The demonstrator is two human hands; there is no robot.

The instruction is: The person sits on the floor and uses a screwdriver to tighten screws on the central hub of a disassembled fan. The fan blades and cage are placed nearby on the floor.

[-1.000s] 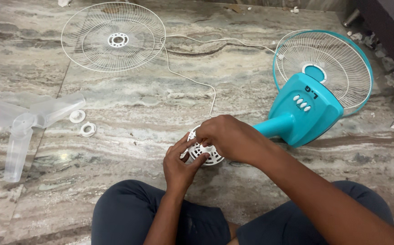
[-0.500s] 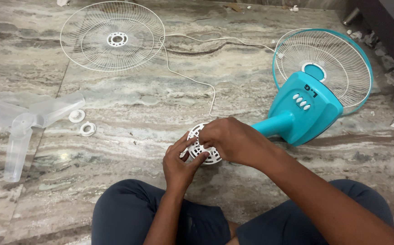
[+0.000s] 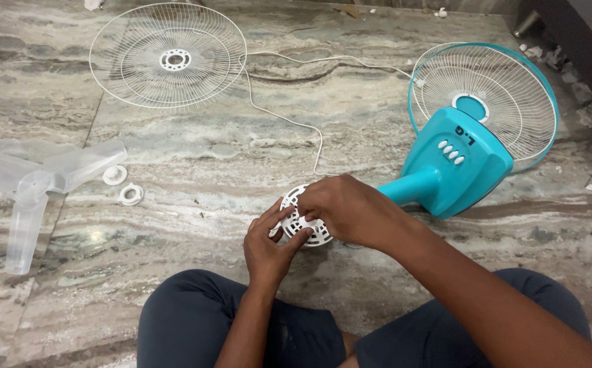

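Both hands met low over the marble floor (image 3: 350, 129), just in front of the seated person's knees (image 3: 193, 307). The left hand (image 3: 272, 247) gripped the near edge of a small white slotted disc (image 3: 300, 219), thumb and fingers curled up around its rim. The right hand (image 3: 347, 210) lay over the top of the same disc, fingers bent down onto it and covering most of its right half, so the disc was clasped between the two hands. Whether the disc rested on the floor or was lifted just off it could not be told.

Right beside the hands, to the right, lay the teal fan body (image 3: 456, 167) on its side, its neck pointing toward the disc and nearly touching the right hand. Its white wire rear guard (image 3: 507, 102) with a teal rim stood behind it. A thin white cord (image 3: 289, 119) ran across the floor from the fan, curving down toward the disc.

Well apart, at the far left top, the loose white wire front guard (image 3: 166, 54) lay flat. Down the left side sat the clear plastic fan blade (image 3: 33, 187), and just beside its upper tip were two small white rings (image 3: 123, 185), close together on the floor. Dark trousers filled the bottom of the view.
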